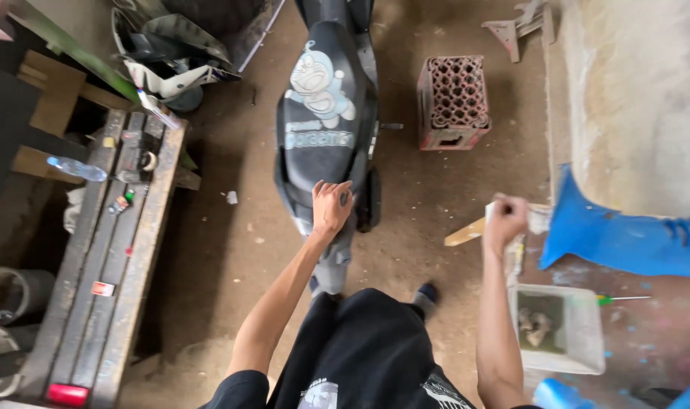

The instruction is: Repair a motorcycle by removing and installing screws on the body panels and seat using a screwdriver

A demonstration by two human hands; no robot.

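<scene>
Black scooter seat (326,113): rear end under left hand (331,206), fingers curled down on it | right hand (504,220): closed in a fist round a pale cloth (538,220), beside blue panel (625,235) | white tub (561,329) on dirt floor below | red crate (452,102) beyond | wooden desk (103,257) far left.

The front of the scooter (326,113) runs off the top edge, and its rear end is hidden under the left hand (331,206). What the right hand (504,220) grips is blurred: something pale, a cloth or paper, cannot tell which. The lumps inside the white tub (580,333) are too murky to name. The blue panel (625,235) is cut off by the right edge, and small things on the tabletop (125,250) are too tiny to identify
</scene>
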